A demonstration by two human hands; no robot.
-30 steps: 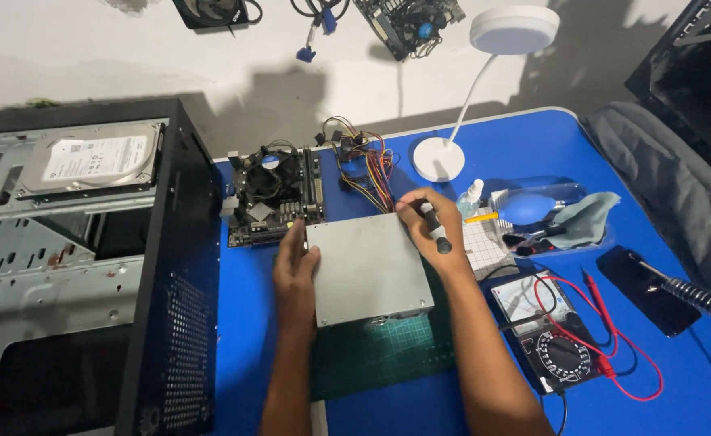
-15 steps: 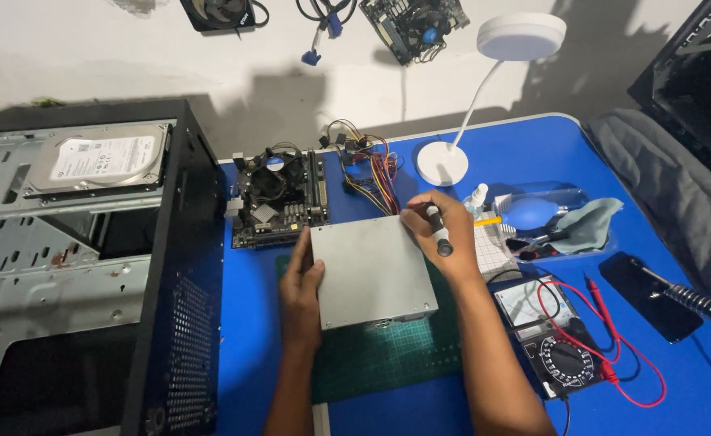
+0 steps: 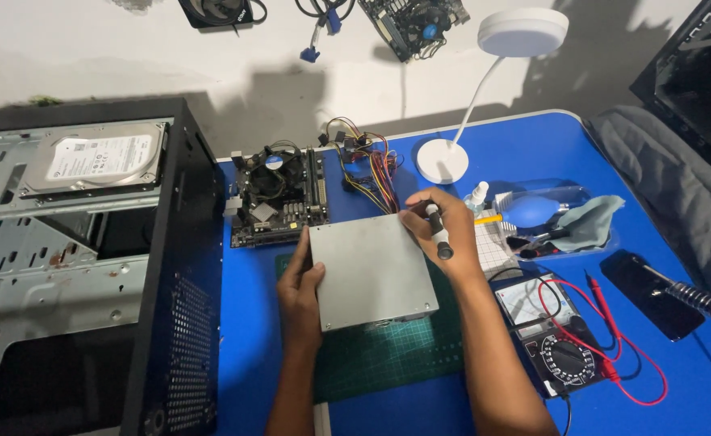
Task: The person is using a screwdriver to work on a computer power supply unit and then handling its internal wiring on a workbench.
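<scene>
Black metal computer case [image 3: 89,266] lies open at the left of the blue tabletop [image 3: 533,145], a hard drive [image 3: 97,161] inside. Next, the left hand [image 3: 301,287] presses flat, fingers together, on the left side of the grey power supply box [image 3: 370,270]. The right hand [image 3: 446,234] has its grip clamped on a black screwdriver [image 3: 438,234] at the box's right top corner. A multimeter [image 3: 557,339] lies further right.

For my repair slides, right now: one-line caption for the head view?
Left hand steadies a grey metal box on a green mat; right hand grips a screwdriver.
</scene>
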